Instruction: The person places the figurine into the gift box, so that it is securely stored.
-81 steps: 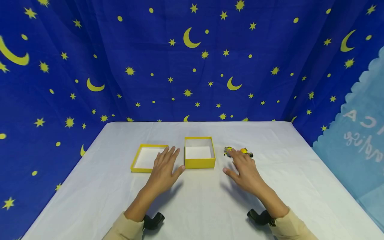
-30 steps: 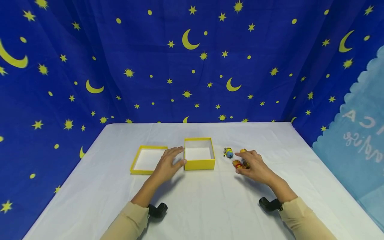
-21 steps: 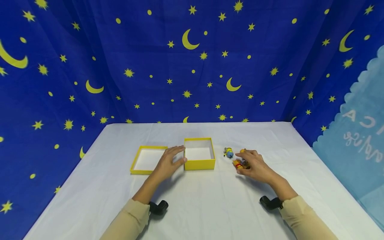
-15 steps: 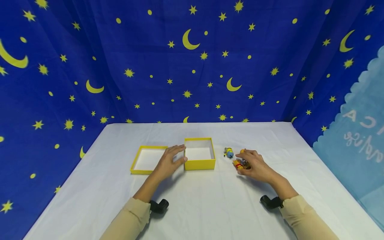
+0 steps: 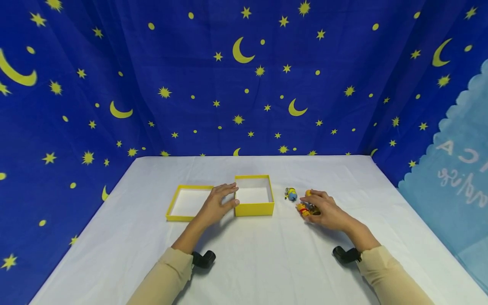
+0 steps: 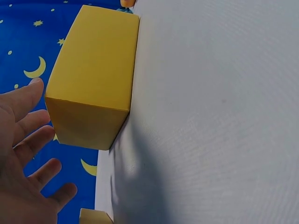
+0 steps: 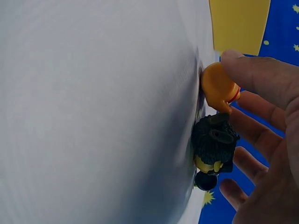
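My left hand (image 5: 213, 208), fingers spread and loosely bent, is at the left wall of the open yellow box (image 5: 254, 209). Its fingertips overlap the box edge in the head view; whether they touch is unclear. On the right, my right hand (image 5: 324, 209) arches over a cluster of small toy figures, thumb and fingers apart. Its thumb lies against an orange bear figure with a red top (image 7: 217, 86). Beside the bear lies a dark, shaggy figure with yellow parts (image 7: 215, 144). An orange piece (image 5: 308, 192) shows past the fingertips. A blue-and-yellow minion figure (image 5: 291, 194) lies left of the hand.
The shallow yellow lid (image 5: 179, 218), its white inside facing up, lies left of the box, partly behind the left hand. A white cloth (image 5: 259, 262) covers the table. Behind it hangs a blue star-and-moon curtain (image 5: 206, 76).
Since the oldest frame, my right hand has moved right and lowered around the figures, uncovering the minion and bear. My left hand has turned and edged right to the box. Recently both barely move.
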`<state>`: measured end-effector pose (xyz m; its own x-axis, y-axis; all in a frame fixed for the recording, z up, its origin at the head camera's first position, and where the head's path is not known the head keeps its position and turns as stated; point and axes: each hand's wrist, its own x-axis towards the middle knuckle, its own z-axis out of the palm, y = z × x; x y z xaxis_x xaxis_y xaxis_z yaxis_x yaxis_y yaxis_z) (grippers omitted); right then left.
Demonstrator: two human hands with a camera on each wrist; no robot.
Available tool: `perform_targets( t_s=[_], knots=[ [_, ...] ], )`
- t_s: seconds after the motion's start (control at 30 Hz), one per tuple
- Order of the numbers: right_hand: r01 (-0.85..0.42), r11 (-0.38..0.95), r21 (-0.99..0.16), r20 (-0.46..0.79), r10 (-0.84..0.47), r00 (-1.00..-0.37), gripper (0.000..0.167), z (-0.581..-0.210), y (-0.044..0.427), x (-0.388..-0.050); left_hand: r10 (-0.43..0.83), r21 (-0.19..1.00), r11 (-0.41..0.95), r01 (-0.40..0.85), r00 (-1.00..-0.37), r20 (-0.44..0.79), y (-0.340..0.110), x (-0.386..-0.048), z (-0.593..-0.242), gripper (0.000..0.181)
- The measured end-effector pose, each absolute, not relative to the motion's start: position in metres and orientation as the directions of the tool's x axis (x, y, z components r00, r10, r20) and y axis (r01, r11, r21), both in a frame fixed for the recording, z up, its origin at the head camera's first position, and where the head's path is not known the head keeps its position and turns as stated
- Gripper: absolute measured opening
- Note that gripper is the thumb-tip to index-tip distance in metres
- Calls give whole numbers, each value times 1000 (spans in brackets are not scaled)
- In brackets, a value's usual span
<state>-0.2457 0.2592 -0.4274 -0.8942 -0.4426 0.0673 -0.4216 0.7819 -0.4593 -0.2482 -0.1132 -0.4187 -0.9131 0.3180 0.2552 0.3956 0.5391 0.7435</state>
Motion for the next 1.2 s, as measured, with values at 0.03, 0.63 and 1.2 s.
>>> perform_targets(
  t_s=[0.03, 0.63, 1.2],
  knots=[
    [-421, 781, -460, 62, -445, -893, 57, -427, 259, -246, 318, 744, 540, 394, -914, 253, -113, -249, -419, 45],
    [-378, 801, -465, 45, -405, -913, 51, -428, 258, -252, 318, 746, 540, 391, -915, 249, -114, -251, -421, 45],
    [-362, 830, -424, 71, -367, -927, 53, -433, 254, -256, 309, 755, 545, 365, -924, 224, -113, -250, -423, 45]
  ],
)
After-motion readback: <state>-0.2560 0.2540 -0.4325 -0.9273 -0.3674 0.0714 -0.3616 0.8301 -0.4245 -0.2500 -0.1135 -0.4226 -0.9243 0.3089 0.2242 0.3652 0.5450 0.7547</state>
